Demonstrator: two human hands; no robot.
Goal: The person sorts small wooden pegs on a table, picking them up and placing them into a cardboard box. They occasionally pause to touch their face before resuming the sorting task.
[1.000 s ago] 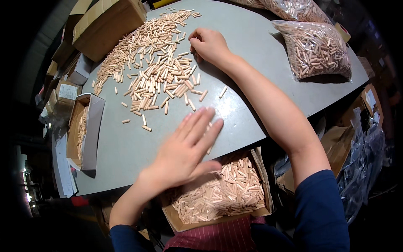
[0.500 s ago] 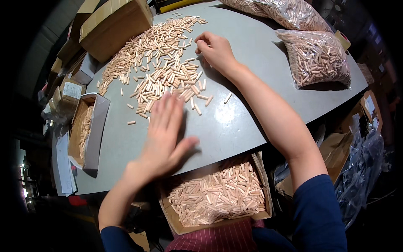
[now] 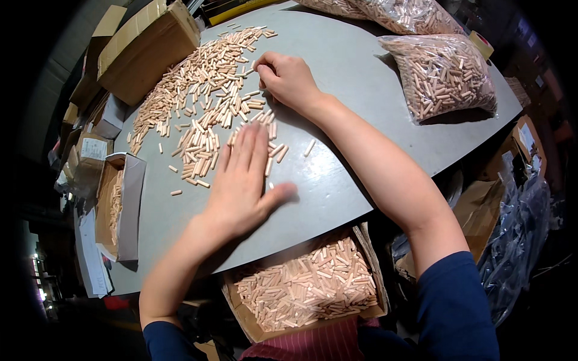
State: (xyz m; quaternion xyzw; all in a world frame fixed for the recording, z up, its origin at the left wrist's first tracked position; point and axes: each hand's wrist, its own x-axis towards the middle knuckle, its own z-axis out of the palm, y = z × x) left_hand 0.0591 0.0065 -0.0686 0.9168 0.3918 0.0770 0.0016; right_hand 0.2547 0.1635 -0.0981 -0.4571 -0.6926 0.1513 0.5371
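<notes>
Many short pale wooden dowels (image 3: 205, 78) lie in a loose spread on the grey table (image 3: 337, 66). My left hand (image 3: 241, 174) is open and flat, palm down, its fingertips over the near edge of the spread and covering some dowels. At the right edge of the spread is my right hand (image 3: 286, 78), its fingers curled in and pressed together beside the dowels. Whatever its fingertips hold, if anything, is hidden. Below the table edge, against my body, an open cardboard box (image 3: 383, 289) is filled with more dowels (image 3: 307, 283).
Clear plastic bags of dowels stand at the back right, the nearest bag (image 3: 445, 78) beside a tape roll (image 3: 481, 45). A large carton (image 3: 147, 54) borders the spread at the back left. Nearer, a narrow open box (image 3: 131, 210) holds some dowels. Crumpled plastic (image 3: 512, 240) hangs at right.
My left hand has slid forward and slightly right, farther over the near dowels. The right hand stays curled by the spread. The whole view has shifted slightly.
</notes>
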